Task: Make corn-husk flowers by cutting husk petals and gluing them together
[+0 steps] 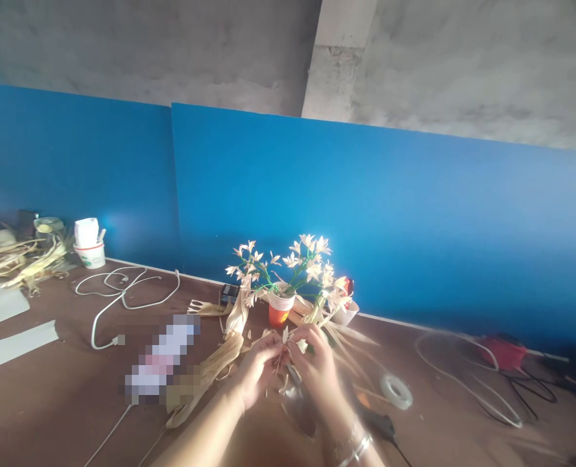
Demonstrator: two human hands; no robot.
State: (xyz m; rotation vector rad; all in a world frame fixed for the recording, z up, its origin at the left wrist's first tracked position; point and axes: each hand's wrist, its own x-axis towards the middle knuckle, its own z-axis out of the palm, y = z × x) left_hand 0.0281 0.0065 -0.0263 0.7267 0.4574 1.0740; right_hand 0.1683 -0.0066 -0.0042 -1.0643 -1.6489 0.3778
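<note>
Both hands meet low in the middle of the view, over the brown table. My left hand [260, 364] is closed in a pinch at the base of a small pale flower [285, 335], which looks made of dried husk. From the other side, the fingers of my right hand [313, 353] pinch close against the same flower. Just behind stands an orange-and-white paper cup [280, 309] holding green-stemmed husk flowers [309, 269]. Dried corn husks [210, 373] lie beside my left wrist.
A roll of clear tape [396, 392] and a dark-handled tool [378, 425] are at the right. White cables [122, 293] curl at the left, near a white cup [90, 253] and a husk pile [35, 259]. A blue partition [366, 214] borders the table's back.
</note>
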